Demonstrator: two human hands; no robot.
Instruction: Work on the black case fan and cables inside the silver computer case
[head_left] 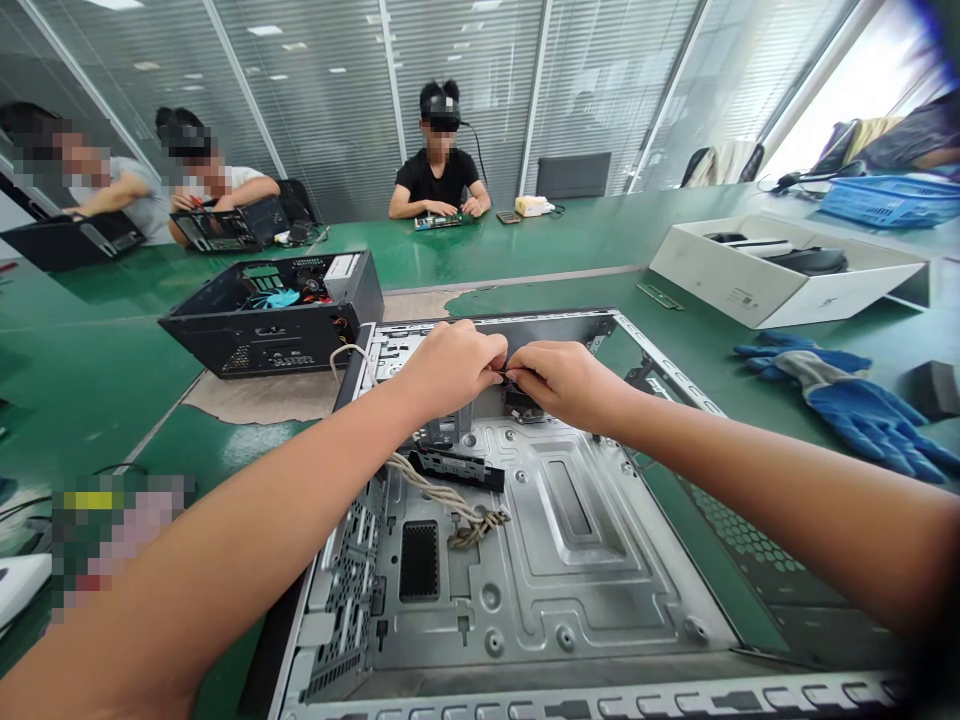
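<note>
Over the far part of an open case, the wearer's two hands meet at close work. Left hand: narrow, palm turned down, fingertips brought toward the thumb. Right hand: likewise narrow, its fingertips almost against those of the left. Whether either hand closes on anything cannot be told, the gap being small and largely covered by the fingers. Just below the fingertips sits a dark part, the thing being worked on, inside the case near its far wall and partly hidden by the right hand.

State of the work, as judged from the layout: the case appears largely bare, its metal floor exposed with no main board on it. Left within it are the dark part, a black bracket lying aslant, and a twisted cable whose bunched end rests on the floor. The handling of the dark part appears unfinished; whether it is being loosened or attached does not show.

Surroundings: on the green worktop, a second case with parts inside stands beyond, to the left, partly on a brown sheet. To the right lie a green module, a white box and blue gloves. Across the worktop, three co-workers sit at hardware.
</note>
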